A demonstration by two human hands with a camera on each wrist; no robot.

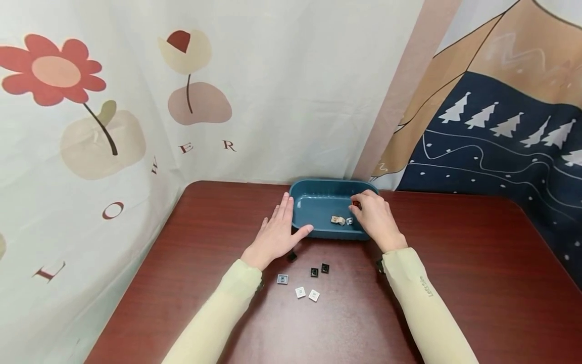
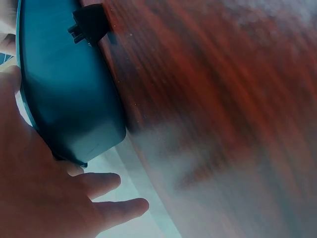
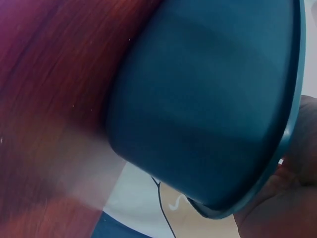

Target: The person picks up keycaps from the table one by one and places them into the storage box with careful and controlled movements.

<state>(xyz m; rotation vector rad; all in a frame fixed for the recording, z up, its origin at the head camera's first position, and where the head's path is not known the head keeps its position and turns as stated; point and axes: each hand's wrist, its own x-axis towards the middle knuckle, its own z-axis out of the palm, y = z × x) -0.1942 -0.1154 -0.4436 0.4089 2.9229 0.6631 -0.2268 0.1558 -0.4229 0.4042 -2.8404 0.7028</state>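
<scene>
The blue tub (image 1: 313,207) stands at the far edge of the tabletop (image 1: 218,242), in front of a printed cloth (image 1: 295,101). The left hand (image 1: 278,235) has its fingers straight and its thumb spread wide; it rests against the left end of the tub and grips nothing. The right hand (image 1: 376,217) is over the right side of the tub, with thumb and fingers pinching a small reddish-brown piece (image 1: 356,205), which is partly hidden. Below, inside the tub, lie beige pieces (image 1: 335,220) and, just beside them, a pale bluish piece (image 1: 349,221). Nearer to the person, on the tabletop, are three black pieces (image 1: 314,272), one grey-blue piece (image 1: 283,279) and two white pieces (image 1: 300,292), all small and squarish.
</scene>
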